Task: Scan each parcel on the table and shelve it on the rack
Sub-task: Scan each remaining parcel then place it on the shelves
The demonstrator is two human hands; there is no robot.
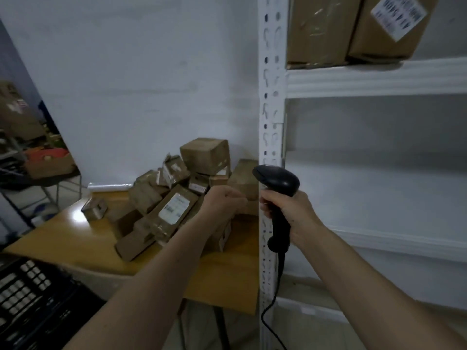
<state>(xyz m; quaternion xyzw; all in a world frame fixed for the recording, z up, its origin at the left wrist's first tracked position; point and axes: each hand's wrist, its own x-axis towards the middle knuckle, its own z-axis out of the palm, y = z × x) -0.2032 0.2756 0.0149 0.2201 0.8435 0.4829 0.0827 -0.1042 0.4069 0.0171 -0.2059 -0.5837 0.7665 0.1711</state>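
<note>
Keyboard: a black keyboard (27, 294) fills the lower left, off the table's near-left corner.
Table: a wooden table (75, 243) stands against the white wall, its right edge just beside the rack's upright.
Small box: one small parcel (94, 209) sits alone near the table's far-left corner.
Pile: a heap of brown cardboard parcels (177, 188) crowds the far-right part of the table, a long labelled box (171, 210) leaning at its front.
Left hand: the left hand (222, 203) reaches into the pile's right side, fingers curled; whether it grips a parcel cannot be told.
Right hand: the right hand (290, 210) is closed round the handle of a black barcode scanner (278, 195), head raised, cable hanging down.
Rack: the white rack (271, 97) carries two large boxes (353, 29) on its upper shelf; the shelves below look bare.
Progress: judged early — most parcels appear unscanned and still on the table, with scanning and shelving left.
</note>
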